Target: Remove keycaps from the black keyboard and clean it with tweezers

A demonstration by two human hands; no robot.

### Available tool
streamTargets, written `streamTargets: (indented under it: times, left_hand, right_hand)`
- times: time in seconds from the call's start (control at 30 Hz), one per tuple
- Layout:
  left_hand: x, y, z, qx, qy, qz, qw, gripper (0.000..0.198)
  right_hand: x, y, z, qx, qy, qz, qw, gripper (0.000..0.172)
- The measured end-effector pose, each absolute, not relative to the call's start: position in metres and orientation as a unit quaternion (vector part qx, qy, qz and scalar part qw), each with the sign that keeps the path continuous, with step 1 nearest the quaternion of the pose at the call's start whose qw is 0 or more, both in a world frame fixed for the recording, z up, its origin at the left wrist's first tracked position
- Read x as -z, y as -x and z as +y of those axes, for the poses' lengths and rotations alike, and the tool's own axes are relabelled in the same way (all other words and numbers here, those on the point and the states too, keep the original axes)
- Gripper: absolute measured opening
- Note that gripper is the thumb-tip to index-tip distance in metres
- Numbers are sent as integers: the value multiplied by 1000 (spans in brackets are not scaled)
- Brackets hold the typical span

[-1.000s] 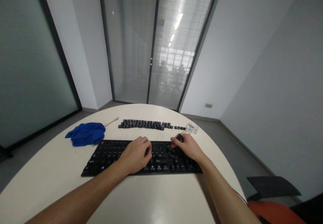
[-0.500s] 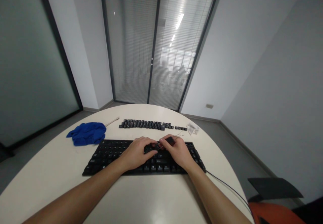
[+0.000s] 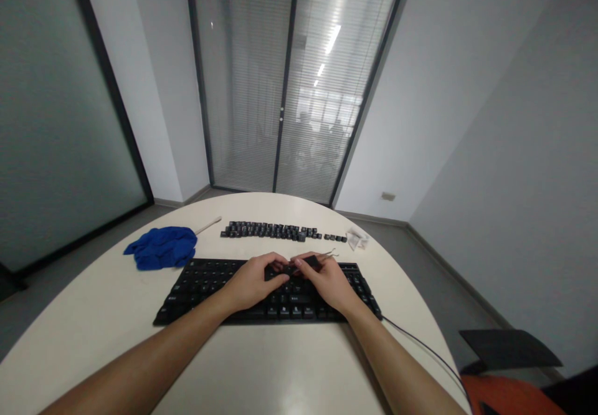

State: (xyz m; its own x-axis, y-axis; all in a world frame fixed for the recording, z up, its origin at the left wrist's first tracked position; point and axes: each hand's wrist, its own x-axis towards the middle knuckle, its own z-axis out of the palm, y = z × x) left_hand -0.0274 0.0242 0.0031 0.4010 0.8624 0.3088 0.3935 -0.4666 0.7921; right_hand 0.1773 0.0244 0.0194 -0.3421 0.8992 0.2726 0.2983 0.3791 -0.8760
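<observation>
A black keyboard (image 3: 200,284) lies across the white table, turned so its space-bar side faces away. Over its middle, my left hand (image 3: 256,282) is bent with thumb and fingers near each other; whatever lies between them is too small to name. Just to its right, my right hand (image 3: 324,278) is closed on a thin wire tool with a black handle (image 3: 314,262). The thin wire end (image 3: 331,253) sticks out behind that hand. Rows of loose black keycaps (image 3: 266,230) lie beyond the keyboard.
A crumpled blue cloth (image 3: 163,248) lies on the left, with a pale-handled brush (image 3: 208,225) beside it. Small clear packets (image 3: 357,238) rest at the right. The keyboard's cable (image 3: 420,343) runs off the right table edge (image 3: 441,321), near an orange and black chair (image 3: 509,393).
My left hand has shifted slightly left. The wire end behind my right hand has changed its angle a little. The keyboard and loose keycaps look unmoved.
</observation>
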Motion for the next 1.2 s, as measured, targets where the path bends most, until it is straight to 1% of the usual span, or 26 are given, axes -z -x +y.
streamTargets:
  times: [0.17, 0.43, 0.53, 0.73, 1.03, 1.2]
  left_hand:
    - [-2, 28, 26, -381, -765, 403, 328, 20]
    - [0, 31, 30, -384, -764, 412, 314, 20]
    - [-3, 30, 29, -383, -761, 408, 328, 22]
    - [0, 30, 30, -395, -744, 413, 346, 18]
    - [-1, 29, 27, -368, -764, 433, 305, 16]
    - [-2, 28, 24, -356, -781, 443, 260, 15]
  right_hand:
    - [-23, -177, 22, -377, 412, -734, 387, 31]
    - [-21, -179, 20, -364, 427, -737, 376, 29]
    - [-19, -180, 22, -372, 425, -735, 375, 29]
    - [-21, -181, 23, -379, 417, -738, 371, 26]
    - [-20, -178, 24, -370, 437, -732, 370, 25]
    - [-19, -177, 25, -374, 432, -731, 373, 24]
